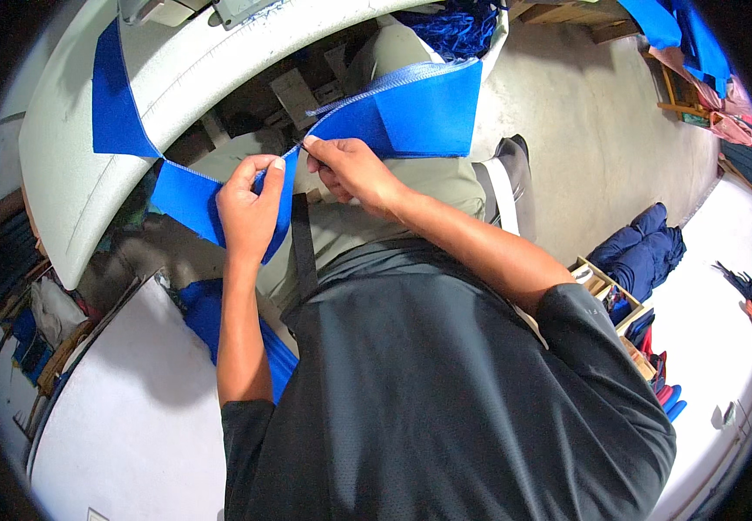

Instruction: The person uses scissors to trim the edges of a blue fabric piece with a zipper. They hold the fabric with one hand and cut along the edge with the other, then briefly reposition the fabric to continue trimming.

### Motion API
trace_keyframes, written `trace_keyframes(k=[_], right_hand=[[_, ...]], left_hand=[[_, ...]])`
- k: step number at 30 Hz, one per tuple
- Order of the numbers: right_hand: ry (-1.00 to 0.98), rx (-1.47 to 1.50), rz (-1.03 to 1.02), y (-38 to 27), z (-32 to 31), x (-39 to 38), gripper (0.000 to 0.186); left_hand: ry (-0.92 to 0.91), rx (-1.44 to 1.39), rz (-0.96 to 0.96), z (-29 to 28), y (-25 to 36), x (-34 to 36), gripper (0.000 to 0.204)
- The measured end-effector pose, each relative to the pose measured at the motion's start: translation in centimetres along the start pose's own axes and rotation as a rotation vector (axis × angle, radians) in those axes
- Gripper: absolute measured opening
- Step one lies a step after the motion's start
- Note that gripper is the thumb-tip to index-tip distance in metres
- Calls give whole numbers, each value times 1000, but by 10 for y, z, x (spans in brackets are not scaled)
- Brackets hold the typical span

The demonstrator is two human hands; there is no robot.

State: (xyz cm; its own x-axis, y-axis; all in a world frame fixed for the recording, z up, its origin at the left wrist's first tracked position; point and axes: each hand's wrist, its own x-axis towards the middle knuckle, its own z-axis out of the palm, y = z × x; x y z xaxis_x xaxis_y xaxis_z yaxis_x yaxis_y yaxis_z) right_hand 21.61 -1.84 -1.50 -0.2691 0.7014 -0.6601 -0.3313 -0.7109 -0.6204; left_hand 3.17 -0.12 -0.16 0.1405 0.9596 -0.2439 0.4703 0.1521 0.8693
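Observation:
My left hand (pixel 250 204) pinches a blue fabric piece (pixel 185 204) along its pale stitched edge. Just right of it, my right hand (pixel 345 169) is closed at the stitched seam, with a small dark item at its thumb, too small to name. Blue pieces linked along that seam run from the flap at upper left (pixel 115 95) to a larger piece (pixel 428 108) over my lap, lying on khaki trousers. A curved white worktable (pixel 63 217) stands beyond my hands, the upper-left flap lying on it.
A grey machine part (pixel 237 9) sits on the worktable's far side. A tangle of blue scraps (pixel 450 30) is at top. Blue and pink cloths (pixel 723 122) hang at upper right, above concrete floor (pixel 593 130). Dark navy bundles (pixel 636 247) and wooden boxes (pixel 593 278) lie at my right.

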Motion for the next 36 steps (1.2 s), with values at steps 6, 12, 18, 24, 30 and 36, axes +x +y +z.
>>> trace_keyframes(k=[6, 12, 18, 24, 30, 36], right_hand=[[-17, 42, -58, 8, 0, 1, 40], [65, -21, -193, 14, 13, -20, 27], [258, -255, -424, 9, -2, -27, 16], [513, -175, -561, -51, -99, -69, 20], [537, -38, -575, -71, -160, -68, 23], [737, -282, -520, -51, -187, -36, 25]], left_hand=[[38, -29, 41, 0, -10, -3, 16], [18, -162, 27, 13, 2, -6, 15], [-47, -76, 19, 16, -2, 0, 26], [-202, 42, -20, -28, -8, -9, 21], [-63, 39, 35, -31, -11, 11, 17], [-10, 164, 28, -12, -18, 32, 20]])
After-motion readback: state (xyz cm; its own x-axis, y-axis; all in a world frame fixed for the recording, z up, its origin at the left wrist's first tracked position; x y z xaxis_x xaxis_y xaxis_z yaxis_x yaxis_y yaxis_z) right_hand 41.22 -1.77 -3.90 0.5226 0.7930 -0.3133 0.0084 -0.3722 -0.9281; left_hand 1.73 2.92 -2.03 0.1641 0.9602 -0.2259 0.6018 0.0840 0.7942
